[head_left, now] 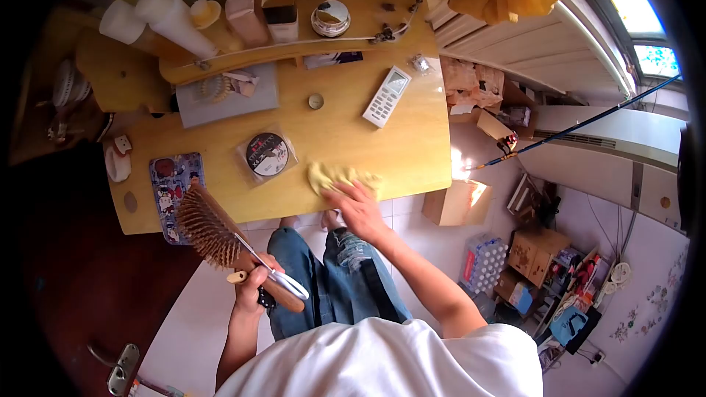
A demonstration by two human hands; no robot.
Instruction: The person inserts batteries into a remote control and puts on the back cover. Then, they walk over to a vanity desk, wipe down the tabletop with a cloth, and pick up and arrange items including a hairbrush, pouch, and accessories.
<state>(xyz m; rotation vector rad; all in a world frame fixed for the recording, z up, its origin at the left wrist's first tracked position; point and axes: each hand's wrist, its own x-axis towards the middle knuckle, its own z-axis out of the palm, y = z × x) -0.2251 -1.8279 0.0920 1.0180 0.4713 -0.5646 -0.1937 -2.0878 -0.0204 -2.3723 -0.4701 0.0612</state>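
Observation:
My left hand is closed round the handle of a wooden hairbrush, whose pins face left. A long object with a white loop-like handle, perhaps scissors, lies along the brush in the same grip. A small light wooden end also sticks out beside my thumb. Against the front edge of the yellow desk, my right hand presses its fingers onto a crumpled yellow cloth. Part of the cloth is hidden under the fingers.
On the desk are a white remote control, a disc in clear wrapping, a patterned blue pouch, a small round tin and a grey box. Bottles stand on the shelf behind. A cardboard box is right.

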